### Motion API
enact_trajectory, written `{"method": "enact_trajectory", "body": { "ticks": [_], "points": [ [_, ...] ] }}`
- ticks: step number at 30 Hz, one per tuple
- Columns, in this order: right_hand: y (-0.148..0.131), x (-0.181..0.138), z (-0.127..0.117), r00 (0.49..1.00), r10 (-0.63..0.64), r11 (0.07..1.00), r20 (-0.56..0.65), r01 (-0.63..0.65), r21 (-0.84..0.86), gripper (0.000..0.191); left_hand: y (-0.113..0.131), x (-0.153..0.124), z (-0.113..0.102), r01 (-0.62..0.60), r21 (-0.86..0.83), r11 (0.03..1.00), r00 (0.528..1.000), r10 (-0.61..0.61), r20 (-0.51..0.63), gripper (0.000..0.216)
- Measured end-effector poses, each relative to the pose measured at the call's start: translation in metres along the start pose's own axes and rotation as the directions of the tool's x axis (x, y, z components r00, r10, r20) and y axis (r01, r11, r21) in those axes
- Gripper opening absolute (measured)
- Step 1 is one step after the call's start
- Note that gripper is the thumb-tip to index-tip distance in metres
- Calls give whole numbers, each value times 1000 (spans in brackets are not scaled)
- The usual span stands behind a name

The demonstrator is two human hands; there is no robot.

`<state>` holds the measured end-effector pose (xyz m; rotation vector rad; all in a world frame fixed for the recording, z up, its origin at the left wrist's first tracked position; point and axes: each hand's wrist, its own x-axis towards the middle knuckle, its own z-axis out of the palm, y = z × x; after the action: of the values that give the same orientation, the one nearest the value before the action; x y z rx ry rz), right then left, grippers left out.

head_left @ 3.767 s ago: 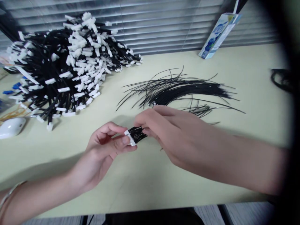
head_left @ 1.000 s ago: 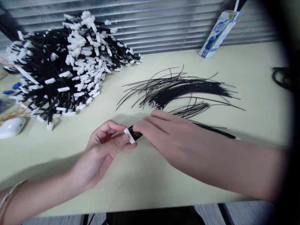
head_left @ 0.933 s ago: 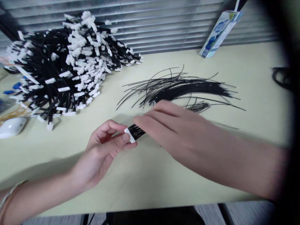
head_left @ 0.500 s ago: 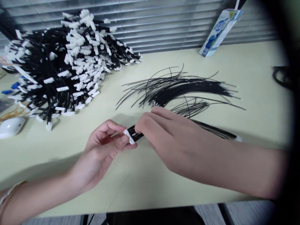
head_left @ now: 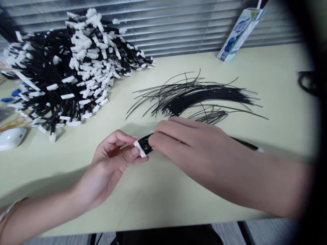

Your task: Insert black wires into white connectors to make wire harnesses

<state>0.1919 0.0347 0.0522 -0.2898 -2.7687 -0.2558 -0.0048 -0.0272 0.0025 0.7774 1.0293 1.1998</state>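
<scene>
Between the thumb and fingers of my left hand is a small white connector. Black wires run out of its right side toward my right hand. The fingers of that hand are closed around the wires just beside the connector, and the fingertips are partly hidden. Past the right wrist, the black harness shows again and ends in a white tip on the table. Behind the hands lies a loose bundle of black wires with bare metal ends.
A large heap of black harnesses with white connectors fills the back left of the table. A white mouse lies at the left edge. A drink carton with a straw stands by the blinds. A dark looped object is far right.
My right hand has shifted slightly right along the wires, and its fingers are bunched closer together. The left hand keeps the connector in nearly the same place.
</scene>
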Motion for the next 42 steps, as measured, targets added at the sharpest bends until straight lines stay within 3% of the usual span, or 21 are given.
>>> {"method": "enact_trajectory", "body": {
  "ticks": [11, 20, 42],
  "points": [
    [1, 0, 3, 1000, -18, 999, 17, 19, -35, 18, 1, -1, 0, 8, -18, 1000, 1000, -8, 1, 17],
    [0, 2, 3, 993, -40, 990, 108, 54, -133, 20, 0, -1, -1, 17, 2, 1000, 1000, -17, -19, 17],
    [-3, 1, 6, 999, -23, 993, 38, 27, -111, 27, 1, -1, -1, 15, 6, 1000, 999, -15, -33, 15]
  ]
}}
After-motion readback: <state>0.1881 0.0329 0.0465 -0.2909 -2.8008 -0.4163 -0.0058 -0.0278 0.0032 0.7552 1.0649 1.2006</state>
